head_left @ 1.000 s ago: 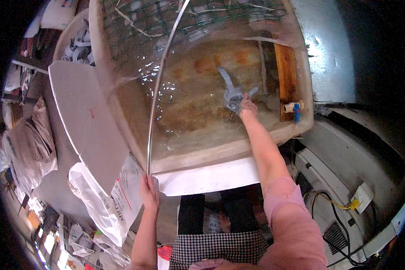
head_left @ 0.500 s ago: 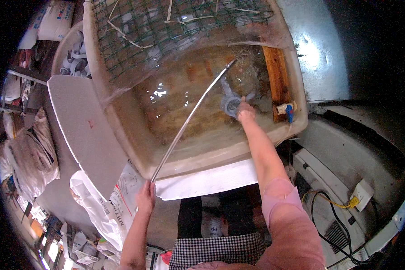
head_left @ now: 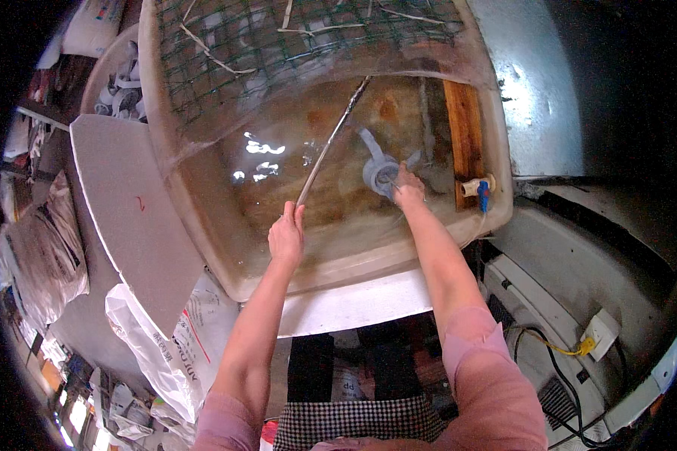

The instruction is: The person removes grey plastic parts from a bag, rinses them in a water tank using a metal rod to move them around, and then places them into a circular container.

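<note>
I see my left hand (head_left: 287, 234) closed around the near end of a long thin rod (head_left: 331, 144) that slants across the big tub (head_left: 203, 225) of brown water. My right hand (head_left: 408, 192) is inside the tub, holding a round grey fitting (head_left: 380, 171). A wooden plank (head_left: 465, 135) lies by the tub's right wall, and green netting (head_left: 226, 52) covers the tub's far end.

Inside the tub (head_left: 203, 225), the near half is open water a hand can pass through. A slanting metal rod (head_left: 331, 143) crosses its middle, green mesh (head_left: 226, 52) covers the far half, a wooden plank (head_left: 465, 128) lines its right wall, and a grey fitting (head_left: 380, 169), possibly submerged, sits beside the plank.
</note>
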Motion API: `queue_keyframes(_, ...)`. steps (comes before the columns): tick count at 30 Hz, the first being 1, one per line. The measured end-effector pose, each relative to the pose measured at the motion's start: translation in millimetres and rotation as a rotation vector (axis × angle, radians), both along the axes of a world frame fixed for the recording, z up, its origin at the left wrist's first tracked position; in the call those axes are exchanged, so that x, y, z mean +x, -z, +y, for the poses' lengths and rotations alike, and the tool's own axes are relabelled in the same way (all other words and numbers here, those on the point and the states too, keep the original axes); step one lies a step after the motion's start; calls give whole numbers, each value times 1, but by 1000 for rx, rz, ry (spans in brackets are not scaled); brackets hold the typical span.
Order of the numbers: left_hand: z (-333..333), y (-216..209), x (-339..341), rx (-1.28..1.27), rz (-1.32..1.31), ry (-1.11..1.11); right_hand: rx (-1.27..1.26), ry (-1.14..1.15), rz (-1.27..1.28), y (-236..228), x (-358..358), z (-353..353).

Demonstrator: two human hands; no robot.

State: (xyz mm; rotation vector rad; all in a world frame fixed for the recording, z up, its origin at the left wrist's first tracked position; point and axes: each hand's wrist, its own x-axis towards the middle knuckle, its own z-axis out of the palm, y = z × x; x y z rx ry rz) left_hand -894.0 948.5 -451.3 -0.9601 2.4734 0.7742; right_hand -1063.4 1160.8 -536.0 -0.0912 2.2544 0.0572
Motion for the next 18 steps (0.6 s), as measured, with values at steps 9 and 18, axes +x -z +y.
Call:
queue_keyframes(9, -22, 19, -33, -36, 69, -66, -60, -83, 109, 22, 5, 2)
queue_keyframes(18, -48, -12, 30, 38, 93, -184, 111, -35, -24, 27, -5, -2)
